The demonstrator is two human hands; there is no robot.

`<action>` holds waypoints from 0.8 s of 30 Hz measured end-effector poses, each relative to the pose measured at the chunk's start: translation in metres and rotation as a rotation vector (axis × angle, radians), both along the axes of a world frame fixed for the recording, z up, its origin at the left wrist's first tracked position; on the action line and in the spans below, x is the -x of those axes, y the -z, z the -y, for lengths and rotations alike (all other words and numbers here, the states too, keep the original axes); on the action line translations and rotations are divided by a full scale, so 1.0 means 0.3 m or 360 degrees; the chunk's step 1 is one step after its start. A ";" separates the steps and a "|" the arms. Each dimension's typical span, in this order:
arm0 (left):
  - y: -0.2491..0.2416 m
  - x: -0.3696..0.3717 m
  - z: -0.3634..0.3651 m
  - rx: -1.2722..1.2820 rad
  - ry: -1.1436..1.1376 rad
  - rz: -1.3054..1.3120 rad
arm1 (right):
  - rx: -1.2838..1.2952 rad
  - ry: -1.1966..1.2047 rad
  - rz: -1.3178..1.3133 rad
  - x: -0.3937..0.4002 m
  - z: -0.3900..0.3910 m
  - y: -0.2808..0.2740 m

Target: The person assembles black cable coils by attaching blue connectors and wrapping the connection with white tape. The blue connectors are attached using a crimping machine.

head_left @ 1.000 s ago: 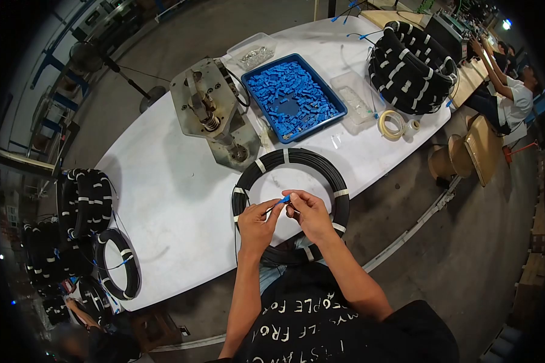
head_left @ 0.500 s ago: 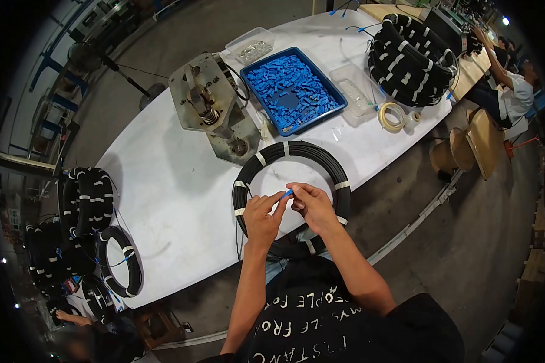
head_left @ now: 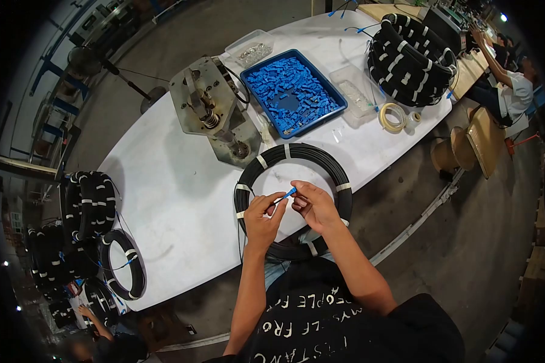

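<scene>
A small blue connector [head_left: 291, 192] is held above the coil of black cable [head_left: 344, 209], which is bound with several white tape bands. My right hand [head_left: 317, 210] pinches the connector's upper right end between thumb and index finger, the other fingers loosely curled. At its lower left end, my left hand [head_left: 263, 219] is closed in a pinch on what looks like the thin black cable, mostly hidden by the fingertips. Part of the coil lies on the white tabletop [head_left: 181, 242], and its near side reaches my body.
Beyond the coil stand a metal press [head_left: 206, 115], a blue tray [head_left: 246, 77] of blue connector parts, and clear plastic boxes [head_left: 356, 100]. Tape rolls [head_left: 393, 118] and stacked cable coils [head_left: 409, 60] are at right; more coils [head_left: 89, 202] are at left. Co-workers [head_left: 515, 88] sit nearby.
My right fingertips have shifted slightly up along the connector, so more of its blue body shows between my hands. The co-worker's arm at lower left has moved up.
</scene>
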State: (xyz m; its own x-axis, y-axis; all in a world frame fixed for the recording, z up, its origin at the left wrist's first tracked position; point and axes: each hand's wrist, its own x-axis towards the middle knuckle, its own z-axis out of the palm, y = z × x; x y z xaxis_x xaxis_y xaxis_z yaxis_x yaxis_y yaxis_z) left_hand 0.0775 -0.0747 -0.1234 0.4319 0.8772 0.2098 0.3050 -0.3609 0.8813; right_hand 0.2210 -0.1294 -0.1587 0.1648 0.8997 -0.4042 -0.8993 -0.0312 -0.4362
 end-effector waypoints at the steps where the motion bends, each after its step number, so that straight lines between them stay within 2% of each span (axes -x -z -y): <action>1: -0.004 -0.002 0.001 0.0018 -0.0032 0.0011 | 0.0002 0.0001 0.0002 0.000 0.003 -0.001; 9: 0.054 0.000 -0.007 -0.0080 -0.0081 0.0103 | -0.0017 0.0044 0.0180 0.022 -0.004 -0.036; 24: 0.060 -0.025 -0.015 -0.0187 -0.0149 0.0145 | 0.0018 0.0074 0.0201 0.037 -0.029 -0.031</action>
